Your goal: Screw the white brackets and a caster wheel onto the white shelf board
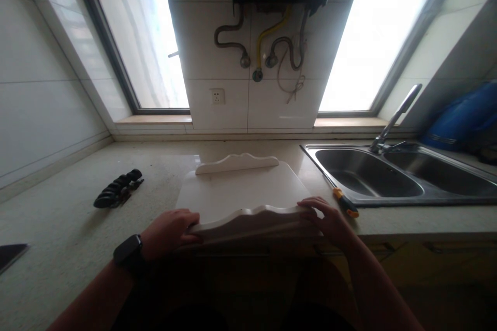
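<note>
A white board (236,191) lies on the countertop in front of me, with a wavy-edged upright strip (236,163) along its far side. A second wavy-edged white strip (252,220) stands along its near side, by the counter's front edge. My left hand (174,230) grips the left end of this near strip, thumb and fingers on either side of it. At the right end my right hand (324,220) is closed round the same strip, fingertips over its top edge. A dark smartwatch sits on my left wrist.
A screwdriver with a yellow and black handle (345,202) lies right of the board, against the steel double sink (388,199). Black ring-shaped parts (118,187) lie on the left counter. A dark flat object (11,256) is at the far left. A faucet (396,116) rises behind the sink.
</note>
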`<action>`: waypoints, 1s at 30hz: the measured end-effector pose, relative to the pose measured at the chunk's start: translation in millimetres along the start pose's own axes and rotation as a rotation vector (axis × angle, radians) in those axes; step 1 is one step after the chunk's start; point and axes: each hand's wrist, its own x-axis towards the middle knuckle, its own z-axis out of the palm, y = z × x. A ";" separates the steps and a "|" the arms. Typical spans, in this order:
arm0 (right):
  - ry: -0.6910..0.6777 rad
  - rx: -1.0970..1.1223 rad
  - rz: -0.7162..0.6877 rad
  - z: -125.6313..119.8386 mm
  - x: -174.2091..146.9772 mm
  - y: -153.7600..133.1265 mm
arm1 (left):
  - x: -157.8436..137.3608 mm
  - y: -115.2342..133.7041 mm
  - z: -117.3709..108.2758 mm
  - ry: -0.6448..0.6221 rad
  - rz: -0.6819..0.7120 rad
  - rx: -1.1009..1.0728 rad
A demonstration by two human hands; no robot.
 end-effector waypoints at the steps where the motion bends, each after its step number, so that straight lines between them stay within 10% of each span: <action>1: -0.002 0.000 0.007 0.3 -0.4 0.8 | 0.2 -0.1 0.0 0.000 0.002 0.002; 30: -0.031 0.038 0.201 6.8 -10.5 4.9 | -6.6 27.8 -0.9 0.029 -0.049 0.176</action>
